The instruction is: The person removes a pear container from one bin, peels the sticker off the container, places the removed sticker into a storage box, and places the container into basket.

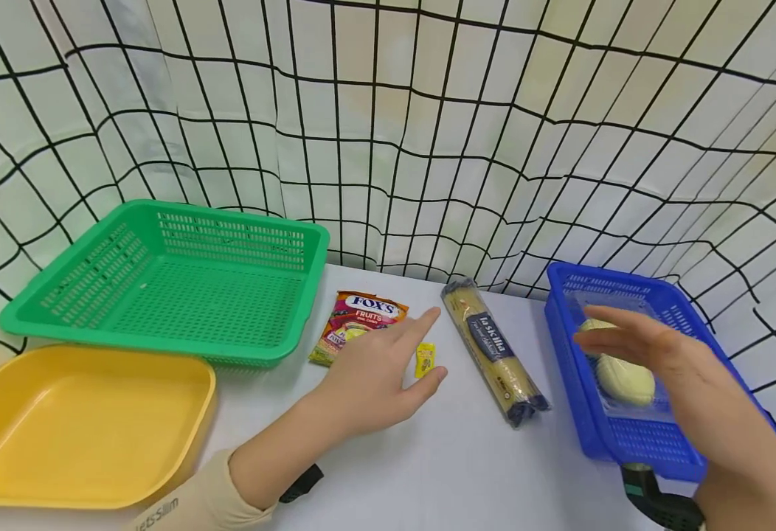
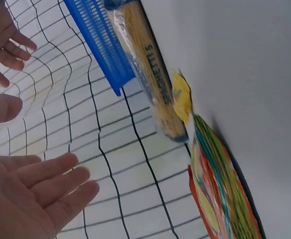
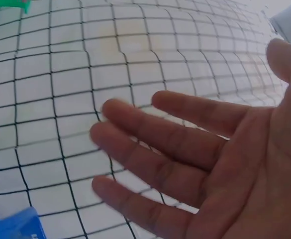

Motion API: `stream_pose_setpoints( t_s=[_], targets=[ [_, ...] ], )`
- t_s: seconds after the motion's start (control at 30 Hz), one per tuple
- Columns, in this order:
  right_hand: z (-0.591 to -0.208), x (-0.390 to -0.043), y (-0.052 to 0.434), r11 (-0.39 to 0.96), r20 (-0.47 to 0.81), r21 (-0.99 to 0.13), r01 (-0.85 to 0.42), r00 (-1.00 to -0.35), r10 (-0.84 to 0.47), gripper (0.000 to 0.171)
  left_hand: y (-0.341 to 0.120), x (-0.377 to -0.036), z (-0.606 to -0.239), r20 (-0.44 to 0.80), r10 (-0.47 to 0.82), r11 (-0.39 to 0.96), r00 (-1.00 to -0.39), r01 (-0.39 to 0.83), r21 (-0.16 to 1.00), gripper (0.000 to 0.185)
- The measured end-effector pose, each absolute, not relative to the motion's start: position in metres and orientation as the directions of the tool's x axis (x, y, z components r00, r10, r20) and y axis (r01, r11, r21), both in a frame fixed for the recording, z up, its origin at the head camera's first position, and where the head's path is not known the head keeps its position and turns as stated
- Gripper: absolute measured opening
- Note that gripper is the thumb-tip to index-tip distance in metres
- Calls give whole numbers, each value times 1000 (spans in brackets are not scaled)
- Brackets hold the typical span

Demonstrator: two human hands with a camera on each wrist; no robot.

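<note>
Fingers of the left hand (image 1: 368, 376) lie straight, holding nothing, over a small yellow sachet (image 1: 425, 360) on the smooth white worktop (image 1: 441, 464), beside a glossy candy bag (image 1: 356, 324) and cylindrical spaghetti pack (image 1: 494, 350). The right hand (image 1: 660, 354) hovers spread, empty, above the perforated blue basket (image 1: 570, 369).

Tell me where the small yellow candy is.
In the head view the small yellow candy lies on the white table, between the Fox's bag and the spaghetti pack, beside the left hand, apparently between its thumb and forefinger.
</note>
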State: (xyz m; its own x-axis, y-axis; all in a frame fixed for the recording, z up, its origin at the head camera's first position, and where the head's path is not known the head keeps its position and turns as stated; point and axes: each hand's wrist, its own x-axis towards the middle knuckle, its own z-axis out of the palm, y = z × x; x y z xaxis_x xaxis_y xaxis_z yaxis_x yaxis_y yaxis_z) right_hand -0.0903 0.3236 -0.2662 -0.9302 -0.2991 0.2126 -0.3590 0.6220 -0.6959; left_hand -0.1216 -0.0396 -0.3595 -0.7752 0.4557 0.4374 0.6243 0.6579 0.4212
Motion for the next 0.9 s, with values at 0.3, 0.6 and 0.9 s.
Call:
stream_pose_setpoints(
  t_s=[0.3,0.6,0.9],
  targets=[
    [-286,-116,397,-213,557,-830,-515,-773,-305,75,7,-119,-357,440,580,559,-685,728,397,57],
    [-307,-127,443,-270,478,-820,-505,-863,161,58,86,-109,-358,434,663,469,-610,791,394,54],
    [-320,-133,461,-259,306,-884,-389,-901,309,52,141,-89,-372,398,752,455,-526,850,265,53]
  ],
)
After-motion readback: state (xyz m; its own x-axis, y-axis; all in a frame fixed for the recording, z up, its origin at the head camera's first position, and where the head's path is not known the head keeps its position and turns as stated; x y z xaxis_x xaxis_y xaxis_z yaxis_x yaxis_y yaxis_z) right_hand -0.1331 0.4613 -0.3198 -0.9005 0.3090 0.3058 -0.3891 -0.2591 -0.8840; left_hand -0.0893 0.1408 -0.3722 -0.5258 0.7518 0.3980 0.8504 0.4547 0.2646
